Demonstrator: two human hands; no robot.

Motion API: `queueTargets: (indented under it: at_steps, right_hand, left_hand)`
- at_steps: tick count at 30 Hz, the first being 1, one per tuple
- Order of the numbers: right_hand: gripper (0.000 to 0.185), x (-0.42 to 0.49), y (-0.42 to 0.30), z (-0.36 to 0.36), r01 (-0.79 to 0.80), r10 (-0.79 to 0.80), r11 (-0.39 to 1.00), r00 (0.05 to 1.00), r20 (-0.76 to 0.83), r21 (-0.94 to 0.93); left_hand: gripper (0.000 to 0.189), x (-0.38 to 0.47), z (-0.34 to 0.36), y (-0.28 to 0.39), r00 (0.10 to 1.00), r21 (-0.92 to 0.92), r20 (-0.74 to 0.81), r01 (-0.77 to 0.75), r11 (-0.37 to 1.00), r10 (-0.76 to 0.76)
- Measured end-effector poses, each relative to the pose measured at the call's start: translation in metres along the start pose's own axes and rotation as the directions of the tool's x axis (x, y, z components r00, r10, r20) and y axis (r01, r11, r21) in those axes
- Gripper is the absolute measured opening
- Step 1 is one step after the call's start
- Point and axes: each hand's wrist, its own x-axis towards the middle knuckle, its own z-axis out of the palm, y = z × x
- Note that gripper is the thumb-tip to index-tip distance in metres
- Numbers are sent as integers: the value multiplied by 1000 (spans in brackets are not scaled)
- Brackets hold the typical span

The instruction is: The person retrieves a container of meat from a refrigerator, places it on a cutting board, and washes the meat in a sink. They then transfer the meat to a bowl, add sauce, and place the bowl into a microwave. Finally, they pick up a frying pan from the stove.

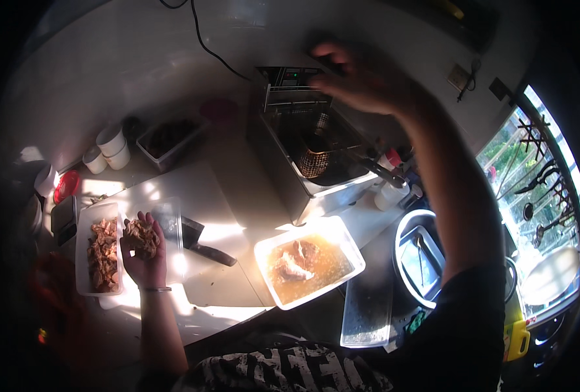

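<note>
My left hand [150, 262] is palm up, its fingers around a clump of meat pieces [142, 239]. Just left of it stands a white plastic tub [85, 255] of similar meat pieces [104, 257]. Partly behind the left hand lies a clear plastic lid [172, 208], with a cleaver [214, 254] beside it. My right hand [353, 81], slightly blurred, is raised near the back of a steel deep fryer [302, 203], its thumb and fingers apart and nothing seen in them. A wire fry basket [314, 162] sits in the fryer's vat.
A white tub [272, 294] holds brownish liquid and larger meat pieces [292, 267]. Right of it are a dark tray [367, 313] and a round basin [398, 255]. White cups [113, 147], a dark-filled container [157, 159] and a kitchen scale [64, 218] stand at back left.
</note>
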Motion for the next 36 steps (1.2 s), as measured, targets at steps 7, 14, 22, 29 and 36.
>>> queueTargets:
  at_steps: [7,14,22,29,36]
  right_hand:
    - [42,-29,236,-73,-775,776,630,630,24,-36]
    - [34,6,412,37,-703,710,704,694,120,-96]
    - [54,67,465,139,-260,663,527,722,199,-809]
    - [55,102,460,146,-323,525,645,846,94,-693]
    - [56,177,452,142,-433,530,656,847,-31,-618]
  left_hand:
    - [32,-10,-3,-4,997,131,11,-80,988,79]
    - [37,-29,-12,25,960,358,199,-258,897,196]
    - [39,-49,18,10,915,509,-9,-343,789,404]
    - [34,19,-32,-58,919,361,-372,11,933,133]
    - [32,79,-65,-135,848,263,-489,367,892,-205]
